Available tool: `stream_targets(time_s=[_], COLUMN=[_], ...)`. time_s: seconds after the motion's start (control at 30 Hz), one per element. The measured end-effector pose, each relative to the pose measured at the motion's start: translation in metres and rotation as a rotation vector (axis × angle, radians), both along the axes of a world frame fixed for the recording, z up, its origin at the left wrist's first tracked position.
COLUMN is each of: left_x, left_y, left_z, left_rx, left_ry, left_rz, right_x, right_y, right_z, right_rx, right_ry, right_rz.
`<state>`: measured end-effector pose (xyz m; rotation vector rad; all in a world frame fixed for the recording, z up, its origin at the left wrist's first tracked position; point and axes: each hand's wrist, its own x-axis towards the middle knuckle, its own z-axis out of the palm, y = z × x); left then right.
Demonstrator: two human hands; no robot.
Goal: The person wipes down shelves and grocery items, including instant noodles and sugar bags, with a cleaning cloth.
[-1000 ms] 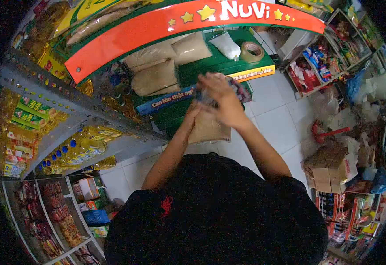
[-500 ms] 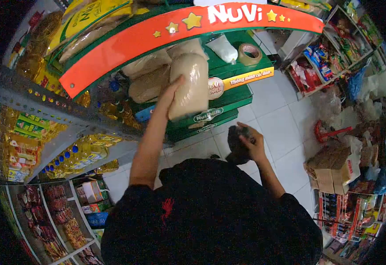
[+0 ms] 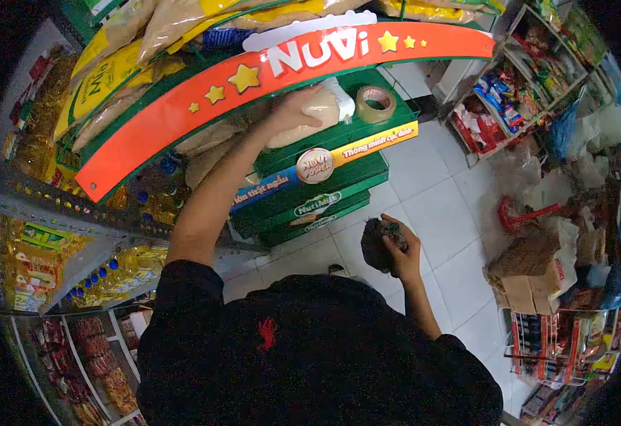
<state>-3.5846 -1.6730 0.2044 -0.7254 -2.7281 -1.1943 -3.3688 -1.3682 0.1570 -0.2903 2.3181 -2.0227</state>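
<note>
A clear plastic bag of tan contents [image 3: 321, 106] lies on the green display shelf [image 3: 339, 136], behind the red NuVi sign. My left hand [image 3: 292, 113] reaches under the sign and grips the bag from above, its fingers partly in shadow. Beside the bag are a white plastic bag [image 3: 343, 98] and a roll of tape [image 3: 378, 116]. My right hand [image 3: 406, 252] is closed around a bunched dark cloth [image 3: 377, 245], held over the tiled floor in front of the shelf.
The curved red NuVi sign [image 3: 161, 128] arches across the shelf top. Yellow-labelled bags [image 3: 101, 92] are piled above it. Oil bottles [image 3: 115, 277] line the left racks. On the right stand a cardboard box [image 3: 527, 273], a red object [image 3: 523, 216] and snack racks [image 3: 516, 99].
My left hand has carried the tan bag from in front of the shelf edge back onto the shelf, and the bag now lies lower. My right hand still holds the dark cloth. The view has shifted.
</note>
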Motion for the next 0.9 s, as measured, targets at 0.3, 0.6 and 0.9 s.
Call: stream_targets(time_s=[0.3,0.6,0.9], left_x=[0.037,0.146,0.303], left_y=[0.011,0.06,0.065], left_z=[-0.011,-0.053,-0.074], left_rx=[-0.316,0.143,0.877], left_ry=[0.046,-0.06,-0.509], left_rz=[0.134,0.262,0.781], right_x=[-0.027,-0.051,-0.042], right_y=[0.002,-0.023,-0.146], right_z=[-0.012,-0.033,-0.022], right_rx=[-0.017,-0.192,-0.213], right_ry=[-0.004,-0.071,-0.343], right_rz=[0.071,0.114,0.544])
